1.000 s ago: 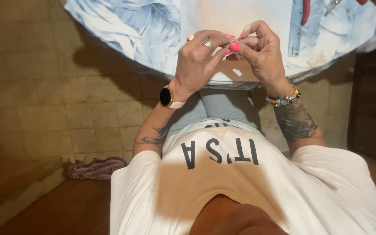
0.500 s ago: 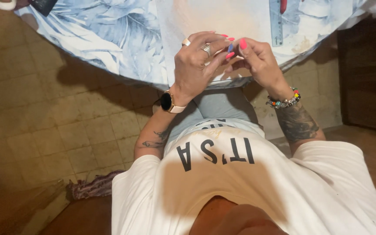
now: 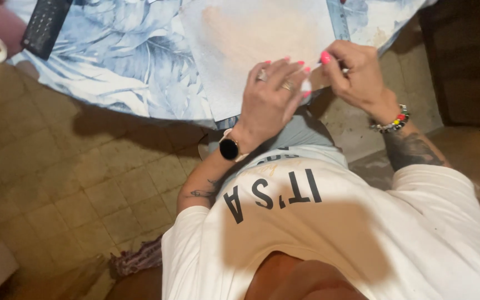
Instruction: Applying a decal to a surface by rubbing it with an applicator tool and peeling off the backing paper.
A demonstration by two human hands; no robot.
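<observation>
A single head-worn camera looked steeply down the person's own chest, close to the body. It faced forward over the tabletop (image 3: 134,66) edge at the frame's top, with both hands (image 3: 273,91) near the upper middle and the tiled floor (image 3: 56,183) far below on the left.

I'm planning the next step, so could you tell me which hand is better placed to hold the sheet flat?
Probably the left hand: it already lies spread on the sheet's near edge. The right hand is beside that edge, pinching a small item I cannot identify, so it looks occupied.
</observation>
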